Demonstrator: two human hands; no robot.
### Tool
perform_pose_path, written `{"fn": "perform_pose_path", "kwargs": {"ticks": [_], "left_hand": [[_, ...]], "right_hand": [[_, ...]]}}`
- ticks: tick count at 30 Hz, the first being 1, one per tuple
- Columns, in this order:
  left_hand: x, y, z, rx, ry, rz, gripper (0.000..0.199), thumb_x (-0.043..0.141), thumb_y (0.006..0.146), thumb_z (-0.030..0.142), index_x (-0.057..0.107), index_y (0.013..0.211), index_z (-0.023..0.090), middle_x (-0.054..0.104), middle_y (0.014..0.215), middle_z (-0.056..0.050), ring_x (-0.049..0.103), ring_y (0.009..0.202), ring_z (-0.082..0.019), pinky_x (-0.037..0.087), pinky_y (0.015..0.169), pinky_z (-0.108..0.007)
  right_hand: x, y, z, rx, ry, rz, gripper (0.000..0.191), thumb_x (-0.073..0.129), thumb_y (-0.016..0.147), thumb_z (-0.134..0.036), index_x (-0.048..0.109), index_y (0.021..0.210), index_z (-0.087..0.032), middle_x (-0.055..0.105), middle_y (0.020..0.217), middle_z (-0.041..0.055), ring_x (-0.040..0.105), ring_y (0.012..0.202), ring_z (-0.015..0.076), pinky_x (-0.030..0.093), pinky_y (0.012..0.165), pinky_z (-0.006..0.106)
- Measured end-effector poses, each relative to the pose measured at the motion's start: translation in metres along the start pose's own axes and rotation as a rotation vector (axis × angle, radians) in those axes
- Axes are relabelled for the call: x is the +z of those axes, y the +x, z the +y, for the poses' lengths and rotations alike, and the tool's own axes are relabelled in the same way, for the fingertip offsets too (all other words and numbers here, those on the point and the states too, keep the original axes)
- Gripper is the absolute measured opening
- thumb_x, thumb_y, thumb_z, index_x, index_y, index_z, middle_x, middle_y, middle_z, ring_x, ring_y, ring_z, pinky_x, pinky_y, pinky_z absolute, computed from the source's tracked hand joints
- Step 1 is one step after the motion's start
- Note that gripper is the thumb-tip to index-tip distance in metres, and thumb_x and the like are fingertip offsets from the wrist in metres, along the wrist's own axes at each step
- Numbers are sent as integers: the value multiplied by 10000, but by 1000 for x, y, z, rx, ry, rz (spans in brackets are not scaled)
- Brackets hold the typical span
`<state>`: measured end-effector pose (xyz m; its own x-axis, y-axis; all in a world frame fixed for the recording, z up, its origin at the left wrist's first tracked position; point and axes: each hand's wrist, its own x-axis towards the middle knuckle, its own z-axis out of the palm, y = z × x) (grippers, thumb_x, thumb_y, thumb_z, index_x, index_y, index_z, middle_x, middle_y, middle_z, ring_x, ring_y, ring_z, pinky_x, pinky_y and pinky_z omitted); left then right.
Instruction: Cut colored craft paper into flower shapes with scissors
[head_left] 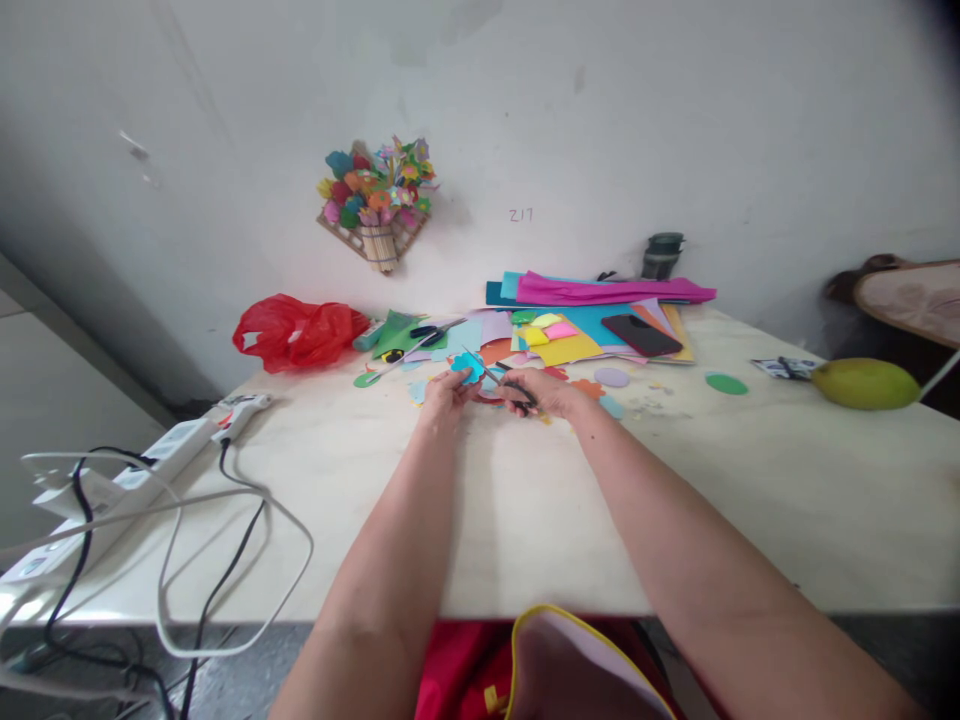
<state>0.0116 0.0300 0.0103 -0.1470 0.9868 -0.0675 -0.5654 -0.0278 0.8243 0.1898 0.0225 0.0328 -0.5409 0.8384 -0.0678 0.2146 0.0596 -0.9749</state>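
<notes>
Between its thumb and fingers, my left hand pinches a small blue flower-shaped paper. My right hand is closed round the dark handles of a pair of scissors, whose blades point up and left toward the blue paper's edge. Whether the blades touch the paper is too small to tell. Just behind the hands lie orange, light blue and red paper pieces, among them an orange piece and a lilac oval.
Behind are coloured sheets, a phone, a second pair of scissors and a red plastic bag. A power strip with cables is at left. A green oval and a yellow-green fruit lie right.
</notes>
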Motion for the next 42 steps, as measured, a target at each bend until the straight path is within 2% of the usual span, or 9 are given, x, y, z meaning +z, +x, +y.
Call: {"fn": "perform_pose_path", "kwargs": {"ticks": [8,17,23,30,37,42], "left_hand": [[-3,-1,1,15,19,-38,105,704,653,75,643,719,129,702,697,-57,687,638,-155,572,638,-250],[1,-3,5,-23,31,16,128,705,664,51,651,754,124,693,714,-60,697,670,-182,578,712,-297],[2,-3,5,-32,22,14,129,699,666,58,638,749,135,697,725,-60,707,681,-183,580,672,-274],[0,-2,2,-19,17,6,114,683,680,68,658,776,124,713,757,-83,720,748,-202,578,680,-267],[9,-6,4,-41,0,70,84,653,702,67,645,757,130,705,732,-67,707,696,-175,560,619,-233],[11,-7,5,-40,-9,65,91,664,683,56,637,730,128,698,711,-67,700,662,-169,546,595,-222]], "right_hand": [[-2,1,1,8,-50,19,197,715,751,-290,574,745,-152,571,498,-23,487,387,73,243,304,158],[-3,3,3,13,-64,36,205,751,709,-285,604,757,-150,579,503,-25,498,384,71,262,309,150],[-1,1,-1,50,-8,60,185,748,694,-257,602,734,-150,564,469,-29,477,361,72,305,328,160],[2,1,-3,38,-36,92,187,755,707,-246,598,740,-151,588,486,-21,495,370,80,244,312,164],[3,3,0,-6,0,85,263,793,704,-291,579,767,-152,580,503,-37,474,374,64,248,322,156],[2,5,2,-20,-1,74,261,791,699,-299,580,737,-151,583,516,-31,486,387,64,260,330,156]]}}
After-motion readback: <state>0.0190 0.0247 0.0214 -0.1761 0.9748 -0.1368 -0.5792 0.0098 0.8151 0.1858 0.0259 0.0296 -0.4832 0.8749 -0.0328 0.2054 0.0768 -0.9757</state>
